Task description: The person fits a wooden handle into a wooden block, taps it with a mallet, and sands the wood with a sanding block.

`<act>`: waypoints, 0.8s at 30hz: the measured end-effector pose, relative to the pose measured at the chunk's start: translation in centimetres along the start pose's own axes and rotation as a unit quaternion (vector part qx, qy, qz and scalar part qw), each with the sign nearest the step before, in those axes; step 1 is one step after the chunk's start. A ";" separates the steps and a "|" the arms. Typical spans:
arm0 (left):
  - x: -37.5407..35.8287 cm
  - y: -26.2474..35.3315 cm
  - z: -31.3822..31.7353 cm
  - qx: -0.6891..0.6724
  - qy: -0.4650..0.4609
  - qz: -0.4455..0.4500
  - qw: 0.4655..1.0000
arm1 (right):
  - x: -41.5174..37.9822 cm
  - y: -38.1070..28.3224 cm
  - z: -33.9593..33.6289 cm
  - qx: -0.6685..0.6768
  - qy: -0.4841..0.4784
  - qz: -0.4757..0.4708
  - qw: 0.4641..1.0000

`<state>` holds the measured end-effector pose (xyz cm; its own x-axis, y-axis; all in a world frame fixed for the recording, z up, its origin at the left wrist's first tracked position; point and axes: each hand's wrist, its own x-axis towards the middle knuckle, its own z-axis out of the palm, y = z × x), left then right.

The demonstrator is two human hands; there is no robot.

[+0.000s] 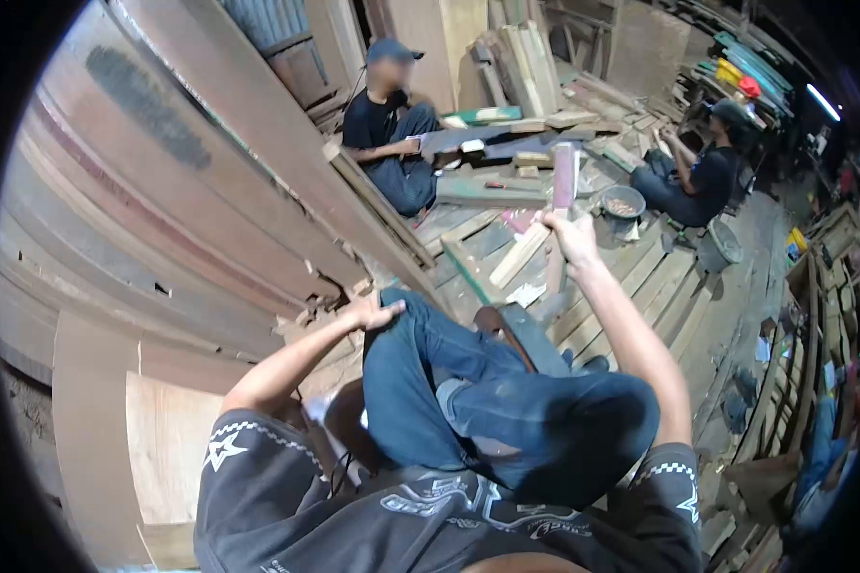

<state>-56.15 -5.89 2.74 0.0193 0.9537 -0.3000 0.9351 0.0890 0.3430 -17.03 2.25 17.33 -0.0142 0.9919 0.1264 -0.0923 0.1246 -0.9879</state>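
My right hand (575,239) is stretched forward, its fingers closed around the lower end of a short wooden piece (566,180). This piece stands roughly upright, with a reddish-purple face and a paler edge. My left hand (375,312) rests on my bent left knee, thumb extended and palm against the jeans (420,344), holding nothing. Just below my right hand lies a pale wooden strip (520,256) among other boards. A dark curved object (506,329) shows beyond my legs.
Two people sit ahead, one at the left (384,134) and one at the right (702,167). Near the right one stand a bucket (622,202) of small pieces and a grey bucket (720,246). Planks (521,72) lean behind; a panelled wall (162,172) rises at my left.
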 end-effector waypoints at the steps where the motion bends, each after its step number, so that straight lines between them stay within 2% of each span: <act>1: 0.6 -1.1 1.5 0.017 -0.028 0.020 0.999 | -1.0 -1.6 0.8 0.041 0.024 0.003 0.999; 4: -2.8 4.0 -1.1 0.141 -0.120 -0.014 0.983 | -1.6 -2.5 0.3 0.004 0.018 0.032 0.999; 5: -4.0 6.6 -2.7 0.186 -0.150 -0.025 0.971 | -1.6 -2.6 0.6 0.006 0.022 0.014 1.000; 6: -4.5 7.0 -2.5 0.214 -0.195 -0.014 0.957 | -0.6 -0.6 0.1 0.045 0.005 -0.029 0.999; 7: -5.3 8.3 -4.0 0.190 -0.269 0.014 0.944 | -0.9 -0.9 0.2 0.038 -0.005 -0.007 0.999; 8: -4.8 7.8 -2.8 0.193 -0.259 -0.003 0.946 | -1.1 -1.4 0.2 0.029 -0.012 0.013 0.999; 10: -6.1 8.7 -2.9 0.156 -0.159 -0.027 0.974 | -1.6 -2.2 0.0 0.009 -0.020 0.022 1.000; 12: -4.3 7.6 -1.7 0.214 -0.154 -0.025 0.964 | -2.0 -2.9 0.1 -0.003 -0.012 0.023 1.000; 17: -5.2 8.5 -0.7 0.196 -0.128 -0.063 0.970 | -1.8 -2.9 0.2 -0.006 0.000 0.012 1.000; 20: -4.4 6.8 2.3 0.209 -0.060 -0.046 0.975 | -1.9 -2.8 0.4 0.009 -0.009 0.010 1.000; 21: -4.8 6.2 2.3 0.182 -0.032 -0.021 0.982 | -1.9 -2.7 0.2 0.011 -0.021 0.028 0.999; 24: -3.2 4.2 2.1 0.127 0.053 0.020 0.990 | -1.9 -2.8 0.4 0.019 -0.012 0.005 1.000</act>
<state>-51.57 -9.22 3.26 0.0334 0.9809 -0.1914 0.9935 -0.0117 0.1134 -17.12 0.03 19.86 -0.0392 0.9921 0.1188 -0.1295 0.1128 -0.9851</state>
